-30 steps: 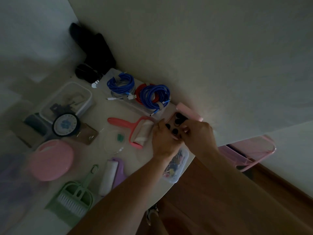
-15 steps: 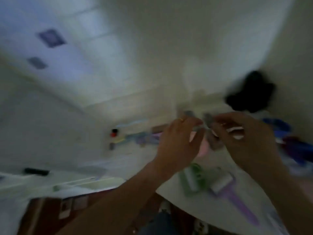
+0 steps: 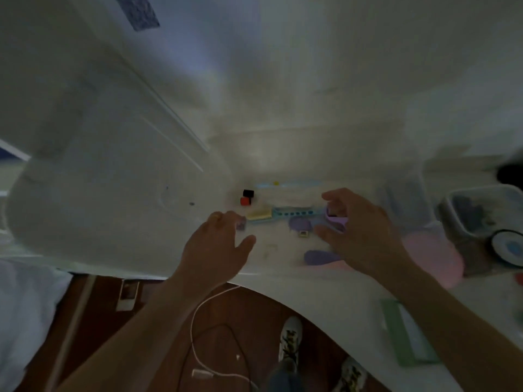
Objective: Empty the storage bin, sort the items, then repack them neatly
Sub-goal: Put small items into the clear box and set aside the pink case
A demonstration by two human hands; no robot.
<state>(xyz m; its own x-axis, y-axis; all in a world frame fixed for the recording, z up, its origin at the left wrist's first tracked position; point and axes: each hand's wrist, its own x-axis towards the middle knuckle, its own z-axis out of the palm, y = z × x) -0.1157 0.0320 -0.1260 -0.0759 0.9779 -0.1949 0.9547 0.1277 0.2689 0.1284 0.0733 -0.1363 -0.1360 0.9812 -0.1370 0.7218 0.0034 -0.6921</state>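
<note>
Fingers of right hand (image 3: 365, 236) pinch purple piece (image 3: 336, 220); left hand (image 3: 218, 247) spread.

Purple case (image 3: 336, 220), pink lid (image 3: 433, 256), red cube (image 3: 245, 201) (black cube (image 3: 248, 192)).

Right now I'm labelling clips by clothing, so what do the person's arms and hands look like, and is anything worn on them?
Both forearms are bare, with no sleeves, watch or gloves in view. The left hand seems to carry a small gold-coloured ring on one of its fingers, though blur makes this uncertain. The right hand shows nothing worn.
</note>
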